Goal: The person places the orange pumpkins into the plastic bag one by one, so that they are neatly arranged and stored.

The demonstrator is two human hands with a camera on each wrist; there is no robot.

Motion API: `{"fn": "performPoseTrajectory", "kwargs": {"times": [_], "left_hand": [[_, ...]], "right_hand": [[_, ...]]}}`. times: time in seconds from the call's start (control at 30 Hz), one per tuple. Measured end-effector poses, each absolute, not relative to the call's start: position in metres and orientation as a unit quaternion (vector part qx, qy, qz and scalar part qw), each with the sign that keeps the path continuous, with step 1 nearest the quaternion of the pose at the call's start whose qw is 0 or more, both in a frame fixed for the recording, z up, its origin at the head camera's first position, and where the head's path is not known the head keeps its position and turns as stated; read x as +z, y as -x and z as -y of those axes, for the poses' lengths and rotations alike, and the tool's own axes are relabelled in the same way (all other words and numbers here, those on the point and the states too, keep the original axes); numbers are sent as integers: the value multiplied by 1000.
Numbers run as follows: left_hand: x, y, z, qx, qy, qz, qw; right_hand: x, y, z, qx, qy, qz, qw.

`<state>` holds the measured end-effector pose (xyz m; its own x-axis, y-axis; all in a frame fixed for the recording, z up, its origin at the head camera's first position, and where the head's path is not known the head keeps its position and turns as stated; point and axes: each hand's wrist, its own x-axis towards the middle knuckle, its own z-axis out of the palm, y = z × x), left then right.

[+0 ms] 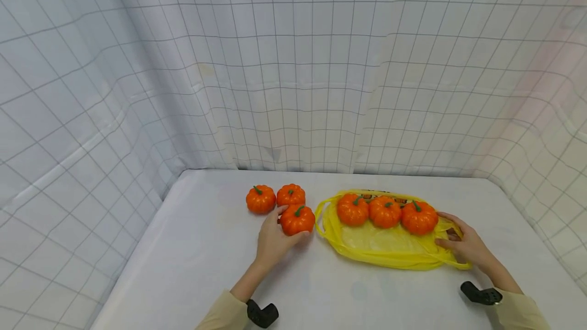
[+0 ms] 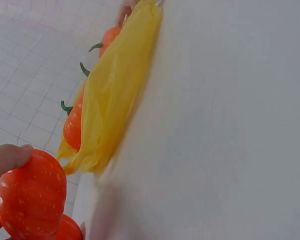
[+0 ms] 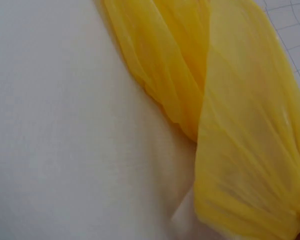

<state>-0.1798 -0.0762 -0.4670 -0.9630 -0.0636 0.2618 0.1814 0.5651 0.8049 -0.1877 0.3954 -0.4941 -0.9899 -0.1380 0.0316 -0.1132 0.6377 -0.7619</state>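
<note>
My left hand [image 1: 273, 241] grips a small orange pumpkin [image 1: 297, 219] with a green stem, thumb at the near side and fingers behind it. In the left wrist view this pumpkin [image 2: 32, 197] shows close up, with my thumb on its top. To the right, a yellow plastic bag [image 1: 387, 256] lies with its mouth spread. Three pumpkins sit in a row along it, the rightmost pumpkin [image 1: 419, 218] close to my right hand [image 1: 468, 243]. That hand holds the bag's right end, where the plastic [image 3: 255, 150] gathers in creases toward the fingers, mostly hidden in the right wrist view.
Two more small pumpkins, a left pumpkin [image 1: 261, 199] and a right pumpkin [image 1: 291, 195], sit just behind my left hand. Everything rests on a white table [image 1: 367, 299]. A white curtain with a dark grid [image 1: 293, 90] hangs behind the table and along both sides.
</note>
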Motion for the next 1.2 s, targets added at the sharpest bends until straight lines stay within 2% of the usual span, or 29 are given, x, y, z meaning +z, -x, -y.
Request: {"fn": "performPoseTrajectory", "kwargs": {"times": [0.23,0.87,1.2], "left_hand": [[-453,177,55,-490,59,861,120],[-451,169,-19,-516,111,848,49],[-448,168,-63,-531,137,835,35]], "right_hand": [[-495,188,-396,-412,64,-909,10],[-496,188,-393,-429,77,-900,-17],[-497,189,-395,-436,69,-897,-4]]}}
